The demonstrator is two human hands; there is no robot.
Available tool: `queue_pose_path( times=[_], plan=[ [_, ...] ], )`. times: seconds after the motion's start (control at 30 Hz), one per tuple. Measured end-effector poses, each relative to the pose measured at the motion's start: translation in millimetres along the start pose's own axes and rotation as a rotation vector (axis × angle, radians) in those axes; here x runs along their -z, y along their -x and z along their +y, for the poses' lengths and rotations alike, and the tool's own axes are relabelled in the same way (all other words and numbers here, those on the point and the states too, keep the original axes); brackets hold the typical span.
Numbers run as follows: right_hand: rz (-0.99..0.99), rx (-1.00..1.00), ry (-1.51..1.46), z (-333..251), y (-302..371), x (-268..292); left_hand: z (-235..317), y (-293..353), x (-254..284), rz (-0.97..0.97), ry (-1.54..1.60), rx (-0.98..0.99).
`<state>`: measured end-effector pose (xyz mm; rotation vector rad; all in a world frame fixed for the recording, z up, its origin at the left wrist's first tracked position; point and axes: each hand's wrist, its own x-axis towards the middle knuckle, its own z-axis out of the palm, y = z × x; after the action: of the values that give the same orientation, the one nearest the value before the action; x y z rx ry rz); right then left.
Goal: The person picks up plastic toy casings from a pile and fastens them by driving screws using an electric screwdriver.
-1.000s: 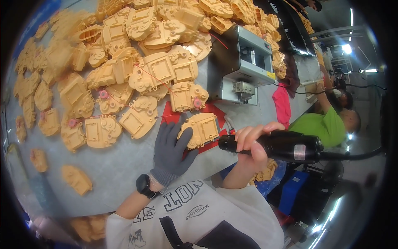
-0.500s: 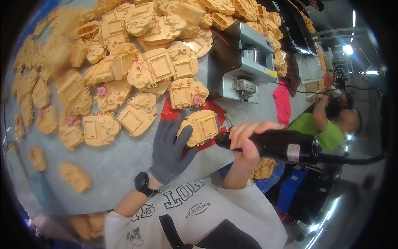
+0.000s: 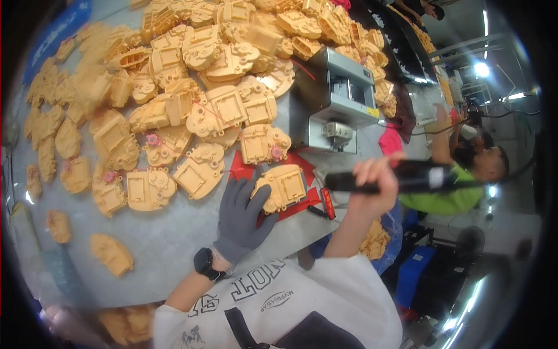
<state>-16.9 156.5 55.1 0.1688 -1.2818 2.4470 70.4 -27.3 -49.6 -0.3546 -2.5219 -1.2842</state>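
My left hand [image 3: 241,221], in a grey glove, grips the near left edge of a yellow plastic housing [image 3: 283,187] between thumb and fingers. The housing lies face up, with its rectangular recess showing, on a red mat [image 3: 305,205]. Raised off to the right of the housing, my bare right hand [image 3: 376,185] is wrapped round a black corded electric screwdriver [image 3: 427,175]. The tool lies nearly level and is blurred, its tip pointing left and apart from the housing. Just beyond the held housing sits another one [image 3: 261,144] with a pink round part and red wire.
A large pile of yellow housings [image 3: 229,58] covers the far and left table [image 3: 168,244]. A grey and black box-shaped machine [image 3: 343,110] stands far right of the mat. Beside the mat lies a red-and-black tool [image 3: 328,202]. Past a pink cloth [image 3: 390,139], a person in green [image 3: 447,192] sits.
My right hand has lifted the screwdriver up and right, away from the housing. The red-and-black tool beside the mat has come into view. My left hand keeps its hold on the housing.
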Motion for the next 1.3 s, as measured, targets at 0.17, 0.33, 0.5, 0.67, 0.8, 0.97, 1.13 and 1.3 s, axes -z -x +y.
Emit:
queue_pose_path(
  times=[0.17, 0.33, 0.5, 0.67, 0.8, 0.97, 1.13, 1.3],
  plan=[
    [0.085, 0.351, 0.426, 14, -59, -12, 3, 0, 0, 0.024, 0.0, -0.01],
    [0.038, 0.244, 0.473, 17, -43, -12, 1, -3, -2, 0.029, 0.003, 0.009],
    [-0.314, 0.123, 0.143, -3, 29, -21, -1, -3, 1, 0.024, 0.04, 0.007],
    [-0.574, 0.031, 0.144, 1, 51, -31, -3, -2, 1, 0.023, 0.041, 0.019],
    [-0.6, -0.02, 0.172, 4, 56, -34, -4, -1, 0, 0.024, 0.036, 0.009],
    [-0.54, -0.043, 0.203, 12, 64, -37, -4, -1, 0, 0.02, 0.052, 0.0],
    [-0.431, -0.089, 0.322, 17, 68, -43, -3, -1, 0, 0.033, 0.062, 0.007],
    [-0.523, -0.042, 0.39, 24, 69, -47, -4, -1, 3, 0.022, 0.085, 0.011]
  ],
)
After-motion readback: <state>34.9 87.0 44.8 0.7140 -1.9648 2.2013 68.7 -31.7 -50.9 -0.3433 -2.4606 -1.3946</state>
